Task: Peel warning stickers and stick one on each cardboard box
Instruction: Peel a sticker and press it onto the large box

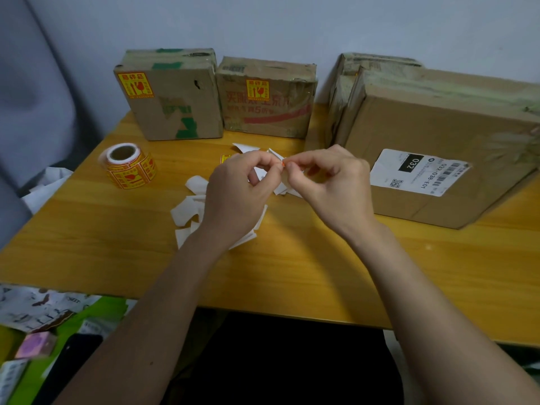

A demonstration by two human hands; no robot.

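Where boxes [175,97] stand, a wooden table [102,244] meets a pale wall [292,21].

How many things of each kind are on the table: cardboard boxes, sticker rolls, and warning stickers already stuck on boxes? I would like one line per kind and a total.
Cardboard boxes: 4, namely left box, middle box, big box, box behind it
Sticker rolls: 1
Stickers stuck on boxes: 2
Total: 7
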